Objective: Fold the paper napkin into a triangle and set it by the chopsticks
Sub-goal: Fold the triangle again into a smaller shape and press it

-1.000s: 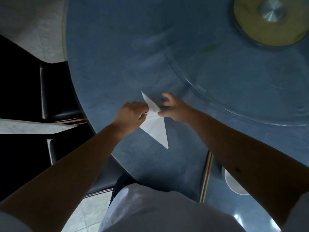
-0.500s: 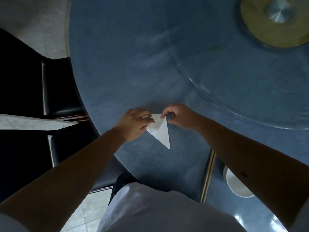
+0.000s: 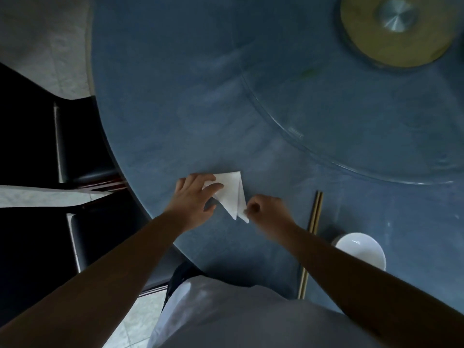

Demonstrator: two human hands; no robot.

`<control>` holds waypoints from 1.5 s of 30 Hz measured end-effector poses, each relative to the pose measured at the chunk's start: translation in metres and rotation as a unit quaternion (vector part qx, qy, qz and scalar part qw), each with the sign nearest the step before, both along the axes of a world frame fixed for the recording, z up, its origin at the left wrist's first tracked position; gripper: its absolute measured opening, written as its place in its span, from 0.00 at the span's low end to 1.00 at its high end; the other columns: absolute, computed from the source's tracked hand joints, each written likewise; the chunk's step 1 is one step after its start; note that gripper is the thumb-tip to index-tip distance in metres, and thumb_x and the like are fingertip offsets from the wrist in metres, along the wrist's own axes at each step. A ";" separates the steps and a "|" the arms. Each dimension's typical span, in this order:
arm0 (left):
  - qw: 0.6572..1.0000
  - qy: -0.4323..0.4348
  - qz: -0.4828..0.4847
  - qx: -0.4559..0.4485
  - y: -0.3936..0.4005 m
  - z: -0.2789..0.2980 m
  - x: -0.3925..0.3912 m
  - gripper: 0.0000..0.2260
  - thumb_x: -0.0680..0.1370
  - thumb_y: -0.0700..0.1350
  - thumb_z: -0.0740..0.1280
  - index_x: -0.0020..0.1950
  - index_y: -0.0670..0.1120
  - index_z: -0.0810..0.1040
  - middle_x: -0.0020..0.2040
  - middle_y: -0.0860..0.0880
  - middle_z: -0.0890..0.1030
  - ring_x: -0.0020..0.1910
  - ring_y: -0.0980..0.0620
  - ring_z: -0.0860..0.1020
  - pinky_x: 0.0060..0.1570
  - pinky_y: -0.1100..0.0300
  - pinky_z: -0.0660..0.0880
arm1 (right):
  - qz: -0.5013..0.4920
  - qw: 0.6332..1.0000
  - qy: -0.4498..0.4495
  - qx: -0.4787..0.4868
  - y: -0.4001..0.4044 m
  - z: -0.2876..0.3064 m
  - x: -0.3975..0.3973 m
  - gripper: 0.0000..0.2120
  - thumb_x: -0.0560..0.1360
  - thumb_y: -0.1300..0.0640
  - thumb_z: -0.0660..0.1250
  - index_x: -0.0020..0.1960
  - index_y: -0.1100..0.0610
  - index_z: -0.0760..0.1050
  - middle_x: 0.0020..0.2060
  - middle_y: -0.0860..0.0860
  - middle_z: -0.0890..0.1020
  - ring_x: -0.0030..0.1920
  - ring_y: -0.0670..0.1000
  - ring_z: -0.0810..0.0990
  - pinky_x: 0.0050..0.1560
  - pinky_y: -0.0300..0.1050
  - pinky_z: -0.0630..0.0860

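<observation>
1. White round ceramic bowl (image 3: 359, 251): sitting nearest the person on the blue round table (image 3: 175, 96), just beside the chopsticks on their right.
2. Pair of slim wooden chopsticks (image 3: 315, 212): lying side by side and pointing away from the person; this is the landmark for every position below, and part of the pair is lying hidden under the right forearm.
3. Right hand (image 3: 267, 212): working left of the chopsticks, fingers curled in a closed pinch on the near tip of the napkin, probably to line up the two loose points.
4. White folded paper napkin (image 3: 232, 194): lying flat as a narrow triangle, left of the chopsticks and apart from them; a crease is running down its length, so the fold is judged nearly finished and the placing not yet done.
5. Left hand (image 3: 194, 197): spreading open fingers flat over the napkin's far-left corner, gripping nothing, apparently pinning the paper while the other hand is adjusting.
6. Clear glass turntable (image 3: 351, 109): lying beyond the chopsticks, carrying a yellowish disc with a metal hub (image 3: 395, 28).
</observation>
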State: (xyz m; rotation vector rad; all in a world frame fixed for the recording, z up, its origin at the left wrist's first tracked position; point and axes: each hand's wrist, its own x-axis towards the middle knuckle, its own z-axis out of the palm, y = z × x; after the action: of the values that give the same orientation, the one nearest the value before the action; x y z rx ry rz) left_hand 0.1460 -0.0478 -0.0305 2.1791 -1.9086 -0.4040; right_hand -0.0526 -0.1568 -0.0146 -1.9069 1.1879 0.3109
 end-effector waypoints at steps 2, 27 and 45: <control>1.000 -0.007 0.019 0.005 -0.003 0.001 -0.001 0.23 0.67 0.48 0.75 0.61 0.50 0.76 0.61 0.46 0.76 0.61 0.43 0.69 0.55 0.45 0.67 | 0.033 0.998 0.036 -0.031 0.016 -0.004 -0.003 0.10 0.70 0.42 0.65 0.42 0.48 0.75 0.39 0.48 0.81 0.43 0.54 0.80 0.38 0.42 0.69; 0.996 -0.070 -0.048 0.019 0.009 0.002 0.020 0.25 0.73 0.53 0.68 0.68 0.46 0.72 0.71 0.47 0.72 0.67 0.44 0.71 0.56 0.46 0.67 | 0.305 0.873 -0.055 -0.377 0.016 -0.010 -0.017 0.08 0.59 0.62 0.69 0.29 0.54 0.70 0.26 0.49 0.72 0.22 0.53 0.70 0.26 0.40 0.60; 0.985 -0.079 -0.020 0.153 0.026 -0.013 0.003 0.41 0.75 0.67 0.51 0.76 0.49 0.34 0.77 0.51 0.36 0.74 0.53 0.32 0.71 0.46 0.39 | 0.267 0.901 -0.055 -0.338 0.021 0.002 -0.021 0.11 0.70 0.47 0.67 0.46 0.55 0.78 0.41 0.52 0.82 0.39 0.55 0.80 0.38 0.48 0.75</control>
State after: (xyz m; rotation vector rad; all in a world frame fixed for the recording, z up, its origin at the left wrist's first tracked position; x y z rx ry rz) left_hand 0.1494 -0.0219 -0.0440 2.4322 -2.0962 -0.5805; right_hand -0.0736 -0.1355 -0.0127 -2.8204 0.7113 0.0664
